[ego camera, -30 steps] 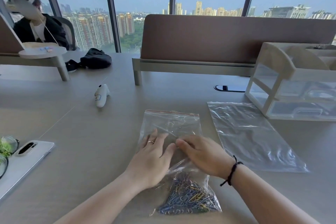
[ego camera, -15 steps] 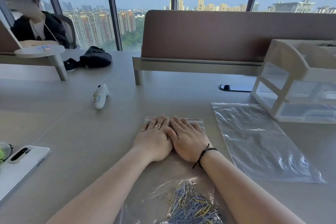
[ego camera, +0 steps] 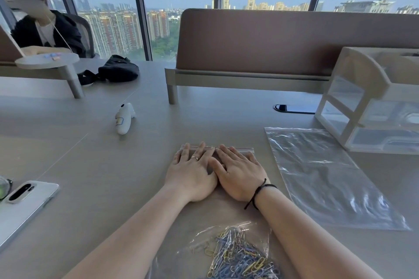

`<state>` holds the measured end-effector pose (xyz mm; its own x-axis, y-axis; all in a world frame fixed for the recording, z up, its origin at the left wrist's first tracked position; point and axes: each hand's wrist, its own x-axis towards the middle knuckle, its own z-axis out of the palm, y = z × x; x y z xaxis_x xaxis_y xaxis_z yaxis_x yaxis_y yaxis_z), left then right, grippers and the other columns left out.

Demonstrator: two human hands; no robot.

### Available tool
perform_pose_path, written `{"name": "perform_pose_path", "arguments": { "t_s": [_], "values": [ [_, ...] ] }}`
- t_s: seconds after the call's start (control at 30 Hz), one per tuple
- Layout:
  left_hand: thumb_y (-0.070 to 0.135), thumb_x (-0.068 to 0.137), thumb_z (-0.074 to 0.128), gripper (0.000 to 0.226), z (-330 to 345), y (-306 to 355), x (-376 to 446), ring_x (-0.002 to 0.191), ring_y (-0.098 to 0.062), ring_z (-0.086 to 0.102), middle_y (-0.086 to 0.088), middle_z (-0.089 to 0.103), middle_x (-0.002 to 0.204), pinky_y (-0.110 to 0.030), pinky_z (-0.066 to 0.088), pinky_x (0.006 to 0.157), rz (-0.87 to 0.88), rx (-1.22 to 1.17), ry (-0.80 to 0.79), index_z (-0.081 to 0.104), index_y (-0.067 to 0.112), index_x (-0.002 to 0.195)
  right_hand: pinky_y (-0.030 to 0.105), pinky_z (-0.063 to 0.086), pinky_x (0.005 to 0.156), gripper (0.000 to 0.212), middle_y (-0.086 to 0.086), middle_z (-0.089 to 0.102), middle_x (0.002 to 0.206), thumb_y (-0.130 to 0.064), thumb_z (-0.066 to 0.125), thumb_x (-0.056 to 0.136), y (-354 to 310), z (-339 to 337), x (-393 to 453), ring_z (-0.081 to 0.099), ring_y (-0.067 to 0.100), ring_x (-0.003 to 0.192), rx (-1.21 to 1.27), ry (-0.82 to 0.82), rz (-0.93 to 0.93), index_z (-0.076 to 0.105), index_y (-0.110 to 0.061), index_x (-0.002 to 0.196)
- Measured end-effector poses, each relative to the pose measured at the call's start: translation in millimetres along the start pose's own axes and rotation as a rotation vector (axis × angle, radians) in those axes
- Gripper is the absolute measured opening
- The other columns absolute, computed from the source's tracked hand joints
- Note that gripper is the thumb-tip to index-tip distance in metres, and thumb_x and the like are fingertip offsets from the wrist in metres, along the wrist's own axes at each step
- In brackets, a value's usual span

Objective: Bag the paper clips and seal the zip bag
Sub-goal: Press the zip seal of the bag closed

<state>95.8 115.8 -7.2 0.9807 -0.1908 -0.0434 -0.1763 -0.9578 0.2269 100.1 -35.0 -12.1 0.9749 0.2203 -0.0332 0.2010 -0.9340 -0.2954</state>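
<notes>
A clear zip bag lies flat on the grey table in front of me, its zip edge at the far end. Many coloured paper clips are heaped inside its near end, between my forearms. My left hand and my right hand lie side by side, palms down, with straight fingers pressing on the upper part of the bag. Their fingertips reach the zip strip. The left hand wears a ring, and the right wrist carries a black cord bracelet.
A second, empty clear bag lies to the right. Behind it stands a white drawer organiser. A white controller lies far left, and a phone sits at the left edge. A desk divider and a seated person are at the back.
Both hands slid away from me along the bag, from its middle up to the zip edge, flattening it. The clips stayed at the near end.
</notes>
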Motion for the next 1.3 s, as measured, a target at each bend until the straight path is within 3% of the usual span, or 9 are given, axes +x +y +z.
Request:
{"name": "perform_pose_path", "arguments": {
  "t_s": [0.5, 0.67, 0.83, 1.13, 1.3],
  "values": [
    [0.061, 0.090, 0.019, 0.067, -0.4, -1.4, 2.8, 0.152, -0.026, -0.008, 0.015, -0.002, 0.165, -0.046, 0.000, 0.123, -0.012, 0.008, -0.020, 0.004, 0.045, 0.153, 0.050, -0.011, 0.121, 0.073, -0.014, 0.025, 0.162, -0.069, 0.006, 0.093, -8.4, -5.4, -1.2, 0.017, 0.005, 0.150, -0.062, 0.085, 0.005, 0.030, -0.033, 0.153],
    [0.068, 0.090, 0.022, 0.069, -3.8, -7.9, 2.9, 0.152, -0.014, -0.002, 0.014, 0.003, 0.165, -0.046, -0.001, 0.123, -0.052, -0.007, 0.000, 0.012, 0.043, 0.154, 0.051, -0.011, 0.120, 0.075, -0.017, 0.028, 0.160, -0.073, 0.003, 0.089, -5.2, -5.9, 0.1, 0.019, 0.003, 0.149, -0.055, 0.090, 0.005, 0.035, -0.040, 0.148],
    [0.084, 0.083, 0.009, 0.081, -7.0, -20.6, 0.5, 0.151, -0.005, -0.001, 0.016, 0.004, 0.164, -0.043, -0.002, 0.123, -0.087, -0.062, -0.013, 0.015, 0.044, 0.153, 0.051, -0.012, 0.120, 0.074, -0.018, 0.030, 0.159, -0.073, 0.001, 0.089, 7.3, -11.6, -2.4, 0.023, 0.004, 0.148, -0.067, 0.102, 0.036, 0.040, -0.042, 0.144],
    [0.071, 0.093, 0.014, 0.061, -15.6, -36.2, 3.8, 0.151, -0.009, 0.013, 0.016, 0.022, 0.162, -0.046, 0.000, 0.122, -0.158, -0.141, 0.060, 0.039, 0.048, 0.143, 0.052, -0.012, 0.120, 0.069, -0.017, 0.036, 0.157, -0.068, 0.002, 0.093, 31.3, -24.8, -14.0, 0.028, 0.010, 0.148, -0.135, 0.113, 0.119, 0.044, -0.042, 0.142],
    [0.064, 0.098, 0.022, 0.050, -18.6, -42.2, 4.8, 0.151, -0.016, 0.017, 0.014, 0.028, 0.160, -0.048, 0.003, 0.122, -0.171, -0.104, 0.092, 0.044, 0.049, 0.140, 0.055, -0.012, 0.119, 0.067, -0.020, 0.038, 0.155, -0.065, 0.004, 0.095, 39.7, -31.5, -17.8, 0.020, 0.014, 0.151, -0.211, 0.105, 0.174, 0.044, -0.040, 0.143]
  ]
}}
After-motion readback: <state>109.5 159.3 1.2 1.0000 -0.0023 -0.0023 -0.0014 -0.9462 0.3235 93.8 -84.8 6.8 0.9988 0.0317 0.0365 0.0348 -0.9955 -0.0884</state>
